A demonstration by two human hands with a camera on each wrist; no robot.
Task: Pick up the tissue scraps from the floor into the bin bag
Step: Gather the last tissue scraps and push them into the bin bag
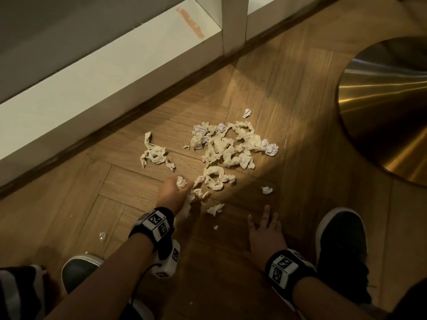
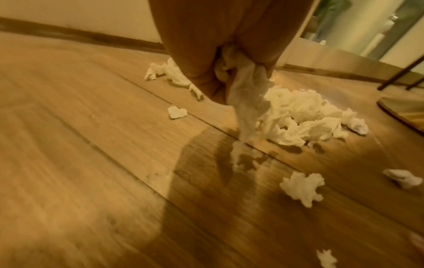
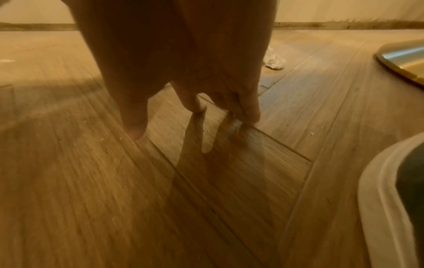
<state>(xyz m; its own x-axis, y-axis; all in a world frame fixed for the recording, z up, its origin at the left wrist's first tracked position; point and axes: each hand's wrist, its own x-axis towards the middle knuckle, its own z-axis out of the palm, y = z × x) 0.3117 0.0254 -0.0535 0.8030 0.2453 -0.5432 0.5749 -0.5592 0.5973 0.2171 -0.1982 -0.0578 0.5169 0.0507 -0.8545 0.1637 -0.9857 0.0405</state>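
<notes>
Head view: right hand [image 1: 265, 229] near, fingers spread flat on herringbone wood floor [image 1: 288, 93]; left hand [image 1: 176, 192] fisted round crumpled tissue [image 1: 181, 182]; main scrap pile [image 1: 228, 146] farther, bare boards around.
Left wrist: limp twisted strand [image 2: 245, 101] dangling from clenched fingers [image 2: 201, 76].
Right wrist: straight fingertips [image 3: 137, 130] touching floor, holding nothing.

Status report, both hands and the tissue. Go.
Left hand grips a tissue wad. Right hand open, fingertips on floor. Main tissue pile not yet collected. Bin bag not in view.
</notes>
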